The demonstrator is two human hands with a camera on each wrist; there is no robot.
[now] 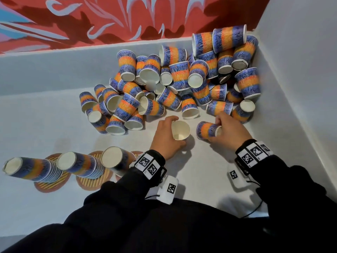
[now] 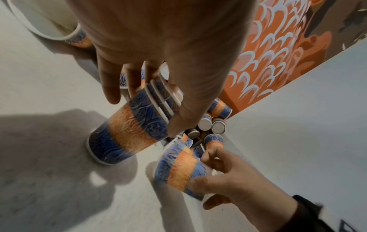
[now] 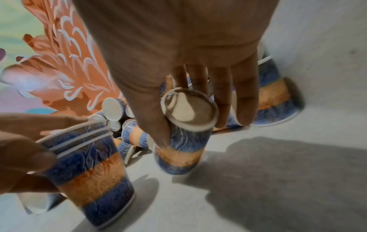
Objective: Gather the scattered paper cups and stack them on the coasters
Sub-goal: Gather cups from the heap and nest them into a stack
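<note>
Black sleeves (image 1: 182, 225) nearest, at six o'clock, cut off by the lower edge; just beyond, left hand (image 1: 166, 138) curled round nested cups (image 1: 180, 130), mouth up, three rims countable from the wrist view, base hidden; right hand (image 1: 228, 131) at three o'clock, thumb and fingers pinching single cup (image 1: 207, 130) near its base, tipped on its side, rim toward the left hand; at eight o'clock, three inverted stacks (image 1: 80, 166) on striped coasters (image 1: 49, 186), third coaster mostly hidden behind the left wrist; farther, twelve to two o'clock, loose pile of cups (image 1: 182, 83) heaped into the corner of white floor (image 1: 45, 125), lower layers buried, count unclear; farthest, red mural wall (image 1: 109, 19).
</note>
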